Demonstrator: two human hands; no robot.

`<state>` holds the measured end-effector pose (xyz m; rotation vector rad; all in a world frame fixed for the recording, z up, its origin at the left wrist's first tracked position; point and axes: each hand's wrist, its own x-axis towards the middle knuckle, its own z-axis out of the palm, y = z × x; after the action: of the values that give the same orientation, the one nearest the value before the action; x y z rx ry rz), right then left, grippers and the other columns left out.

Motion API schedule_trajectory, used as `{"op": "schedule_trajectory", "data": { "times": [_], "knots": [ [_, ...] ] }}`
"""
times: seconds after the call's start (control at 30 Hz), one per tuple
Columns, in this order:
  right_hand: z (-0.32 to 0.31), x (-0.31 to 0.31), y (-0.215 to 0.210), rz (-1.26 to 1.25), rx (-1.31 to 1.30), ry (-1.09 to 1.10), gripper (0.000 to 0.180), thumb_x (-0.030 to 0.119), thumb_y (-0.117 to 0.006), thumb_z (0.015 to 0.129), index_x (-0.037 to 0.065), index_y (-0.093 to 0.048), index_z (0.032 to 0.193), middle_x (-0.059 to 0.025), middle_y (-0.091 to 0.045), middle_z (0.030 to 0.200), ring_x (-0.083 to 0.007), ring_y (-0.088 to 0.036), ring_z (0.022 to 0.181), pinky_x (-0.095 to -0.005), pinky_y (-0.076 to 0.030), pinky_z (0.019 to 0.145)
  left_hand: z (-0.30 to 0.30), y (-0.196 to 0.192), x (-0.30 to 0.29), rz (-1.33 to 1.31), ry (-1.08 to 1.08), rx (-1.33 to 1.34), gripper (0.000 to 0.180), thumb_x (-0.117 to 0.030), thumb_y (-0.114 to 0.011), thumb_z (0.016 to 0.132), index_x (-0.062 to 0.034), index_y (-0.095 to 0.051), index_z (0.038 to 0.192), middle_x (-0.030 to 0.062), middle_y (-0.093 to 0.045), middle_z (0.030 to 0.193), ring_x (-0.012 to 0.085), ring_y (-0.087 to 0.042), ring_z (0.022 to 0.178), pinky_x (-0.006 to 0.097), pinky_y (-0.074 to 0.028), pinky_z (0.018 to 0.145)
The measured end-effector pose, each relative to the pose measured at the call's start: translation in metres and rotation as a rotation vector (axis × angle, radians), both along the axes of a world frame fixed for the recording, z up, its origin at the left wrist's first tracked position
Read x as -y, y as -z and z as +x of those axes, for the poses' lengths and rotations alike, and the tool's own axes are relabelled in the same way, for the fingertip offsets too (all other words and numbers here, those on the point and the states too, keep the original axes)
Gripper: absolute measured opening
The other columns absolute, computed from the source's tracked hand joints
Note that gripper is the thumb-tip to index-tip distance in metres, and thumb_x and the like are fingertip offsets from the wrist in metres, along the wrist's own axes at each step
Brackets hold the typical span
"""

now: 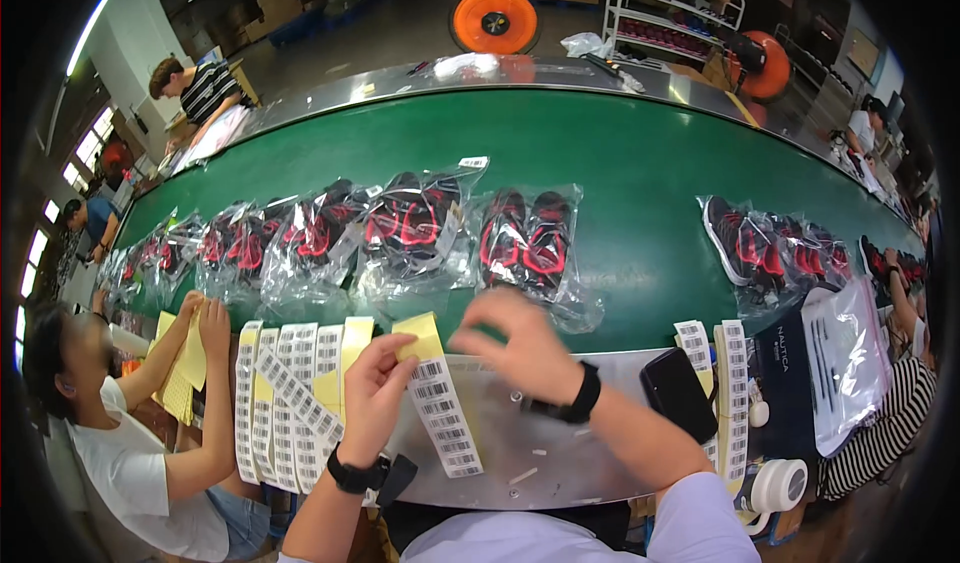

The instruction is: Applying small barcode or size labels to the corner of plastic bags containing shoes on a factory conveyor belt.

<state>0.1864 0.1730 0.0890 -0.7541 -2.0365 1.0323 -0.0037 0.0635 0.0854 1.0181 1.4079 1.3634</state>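
Between the thumb and fingers of my left hand (374,393) is the yellow-backed top end of a barcode label strip (445,423), which hangs down over the metal table edge. My right hand (525,338) hovers just right of the strip's top, blurred by motion; whether it holds a label cannot be made out. Beyond both hands, a pair of black and red shoes (525,238) lies in a clear plastic bag on the green conveyor belt (630,173). Several more label strips (290,403) lie side by side to the left of my left hand.
More bagged shoes (410,218) line the belt on the left, others (770,248) on the right. Right of me are a black phone (680,395), more label strips (733,393), a dark box (785,363), clear bags (845,363) and a white jug (778,485). A co-worker (150,443) handles yellow sheets at left.
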Motion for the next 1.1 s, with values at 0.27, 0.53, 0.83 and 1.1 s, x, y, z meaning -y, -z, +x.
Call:
{"op": "schedule_trajectory", "data": {
  "times": [0.27, 0.53, 0.83, 1.1],
  "knots": [
    [-0.023, 0.08, 0.018, -0.446, -0.048, -0.11, 0.022, 0.016, -0.068, 0.084, -0.005, -0.064, 0.082, -0.0133, -0.065, 0.072, -0.0147, -0.06, 0.065, -0.0317, -0.047, 0.062, 0.005, -0.001, 0.057, 0.002, -0.029, -0.016, 0.026, 0.001, -0.062, 0.088, 0.0022, -0.063, 0.114, 0.0052, -0.068, 0.093, 0.0061, -0.06, 0.081, 0.019, -0.048, 0.069],
    [0.016, 0.085, 0.01, -0.169, 0.105, -0.048, 0.012, 0.006, -0.071, 0.077, -0.002, -0.062, 0.074, -0.0113, -0.064, 0.071, -0.0202, -0.061, 0.063, -0.0298, -0.046, 0.061, 0.024, 0.004, 0.05, 0.058, 0.149, 0.042, 0.023, -0.004, -0.063, 0.089, 0.0019, -0.064, 0.111, 0.0032, -0.068, 0.09, 0.0061, -0.061, 0.08, 0.023, -0.05, 0.069],
    [-0.002, 0.085, -0.002, -0.05, -0.076, 0.043, 0.013, -0.005, -0.071, 0.07, 0.001, -0.066, 0.08, -0.0099, -0.061, 0.083, -0.0217, -0.059, 0.076, -0.0305, -0.046, 0.068, 0.022, -0.003, 0.06, 0.196, 0.063, -0.235, 0.021, -0.005, -0.066, 0.087, -0.0011, -0.066, 0.107, 0.0081, -0.069, 0.081, 0.007, -0.061, 0.069, 0.024, -0.049, 0.062],
    [-0.007, 0.083, 0.006, 0.181, -0.078, 0.071, 0.015, -0.007, -0.071, 0.067, 0.001, -0.062, 0.077, -0.0089, -0.059, 0.081, -0.0256, -0.057, 0.078, -0.0335, -0.046, 0.068, 0.019, 0.002, 0.055, 0.118, 0.078, -0.288, 0.021, -0.005, -0.067, 0.085, -0.0012, -0.067, 0.105, 0.0086, -0.068, 0.079, 0.0079, -0.06, 0.065, 0.024, -0.048, 0.06]
  ]
}}
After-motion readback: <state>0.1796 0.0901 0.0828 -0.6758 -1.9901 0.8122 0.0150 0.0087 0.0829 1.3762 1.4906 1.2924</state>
